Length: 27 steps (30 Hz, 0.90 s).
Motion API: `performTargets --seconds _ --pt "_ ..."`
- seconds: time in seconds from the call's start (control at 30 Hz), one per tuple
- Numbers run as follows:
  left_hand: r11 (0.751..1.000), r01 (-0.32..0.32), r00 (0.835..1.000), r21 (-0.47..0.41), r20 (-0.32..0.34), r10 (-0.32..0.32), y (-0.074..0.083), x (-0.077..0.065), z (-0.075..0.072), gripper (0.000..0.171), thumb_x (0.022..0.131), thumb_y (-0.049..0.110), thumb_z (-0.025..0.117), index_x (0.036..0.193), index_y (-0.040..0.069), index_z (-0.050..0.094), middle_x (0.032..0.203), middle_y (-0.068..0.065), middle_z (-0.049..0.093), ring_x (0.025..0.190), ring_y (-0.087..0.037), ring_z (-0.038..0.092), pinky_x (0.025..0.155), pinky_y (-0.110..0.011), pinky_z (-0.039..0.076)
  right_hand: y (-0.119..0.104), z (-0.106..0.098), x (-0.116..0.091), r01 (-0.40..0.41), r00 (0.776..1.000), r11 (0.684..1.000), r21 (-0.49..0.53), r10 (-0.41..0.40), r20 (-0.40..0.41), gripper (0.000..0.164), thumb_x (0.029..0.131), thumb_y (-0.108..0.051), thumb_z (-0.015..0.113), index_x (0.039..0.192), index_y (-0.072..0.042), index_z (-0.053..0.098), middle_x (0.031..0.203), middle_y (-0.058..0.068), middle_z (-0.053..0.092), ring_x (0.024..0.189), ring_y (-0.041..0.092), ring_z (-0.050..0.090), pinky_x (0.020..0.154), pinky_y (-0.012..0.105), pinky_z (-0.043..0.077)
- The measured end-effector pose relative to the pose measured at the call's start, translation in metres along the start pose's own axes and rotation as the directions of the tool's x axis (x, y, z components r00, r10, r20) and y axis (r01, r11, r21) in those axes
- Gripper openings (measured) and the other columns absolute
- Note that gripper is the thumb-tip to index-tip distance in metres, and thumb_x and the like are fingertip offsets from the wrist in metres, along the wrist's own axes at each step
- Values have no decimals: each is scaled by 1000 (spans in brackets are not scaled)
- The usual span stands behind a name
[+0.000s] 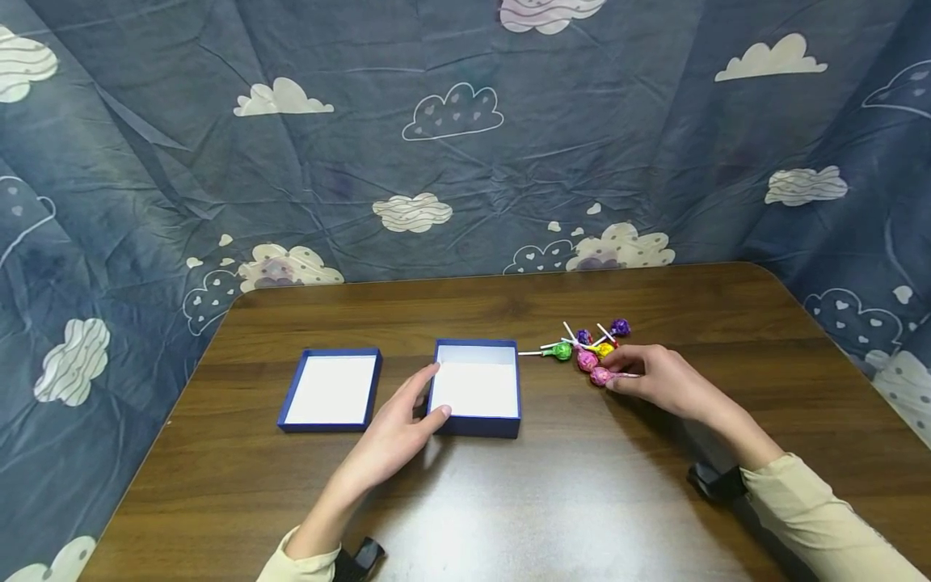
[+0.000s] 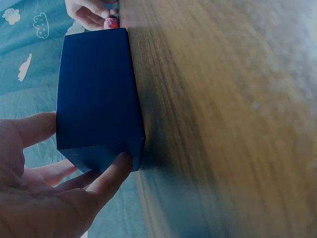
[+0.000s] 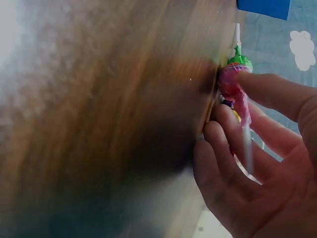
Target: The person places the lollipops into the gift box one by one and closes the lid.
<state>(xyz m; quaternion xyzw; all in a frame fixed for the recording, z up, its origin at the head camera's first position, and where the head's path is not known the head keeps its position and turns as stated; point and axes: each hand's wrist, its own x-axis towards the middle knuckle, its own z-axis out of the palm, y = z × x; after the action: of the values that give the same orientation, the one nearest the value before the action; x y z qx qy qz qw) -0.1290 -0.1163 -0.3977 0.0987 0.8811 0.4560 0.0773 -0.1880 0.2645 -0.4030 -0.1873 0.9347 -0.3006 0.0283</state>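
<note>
The left hand [image 1: 396, 432] is touching the blue box [image 1: 476, 427] at its left side, thumb and fingers spreading apart and lying fairly straight along the wall and the near left corner. The box is sitting upright near the middle of the bench [image 1: 553, 493], its top open and its white inside showing. Just left of it, the lid [image 1: 327, 392] is lying with its white inside facing up and its blue rim standing around the edge.

The right hand [image 1: 669, 380] is pinching a pink lollipop [image 1: 600, 377], thumb and fingers closing in around it, its stick pointing back toward the palm. This lollipop is lying at the near edge of a small cluster, to the right of the box. A second pink lollipop [image 1: 587, 361] is resting just beyond it. A green lollipop [image 1: 562, 351] is lying closest to the box, its stick pointing at the box's right wall. A yellow lollipop [image 1: 604, 349] is lying by the right hand's fingertips, and a purple lollipop [image 1: 621, 327] is sitting farthest back.

Pale sleeves [image 1: 807, 509] are covering both forearms, and a blue cloth [image 1: 349, 170] with clouds is hanging behind the bench.
</note>
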Motion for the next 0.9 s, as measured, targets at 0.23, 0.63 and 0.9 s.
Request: performTargets --seconds 0.23,0.63,0.9 --pt "1000 0 1000 -5 1 0 0 -1 0 62 91 34 60 145 25 33 148 -4 32 121 -32 45 98 -51 35 0 1 6 -9 1000 1000 -21 9 4 22 81 -30 73 98 -17 70 84 -8 65 79 14 56 67 29 42" --pt "1000 1 1000 -12 9 -1 -1 0 0 61 91 35 59 145 26 32 148 -5 32 121 -33 44 98 -51 36 -1 6 8 -4 1000 1000 -21 4 12 15 79 -24 75 92 -19 70 81 -8 65 76 13 58 66 28 44" --pt "1000 -2 1000 -10 9 2 -1 1 0 61 91 34 60 145 24 33 147 -6 32 121 -33 45 98 -51 36 -5 6 4 -26 1000 1000 -4 26 5 15 79 -27 74 92 -20 69 77 -7 63 72 12 57 62 27 43"
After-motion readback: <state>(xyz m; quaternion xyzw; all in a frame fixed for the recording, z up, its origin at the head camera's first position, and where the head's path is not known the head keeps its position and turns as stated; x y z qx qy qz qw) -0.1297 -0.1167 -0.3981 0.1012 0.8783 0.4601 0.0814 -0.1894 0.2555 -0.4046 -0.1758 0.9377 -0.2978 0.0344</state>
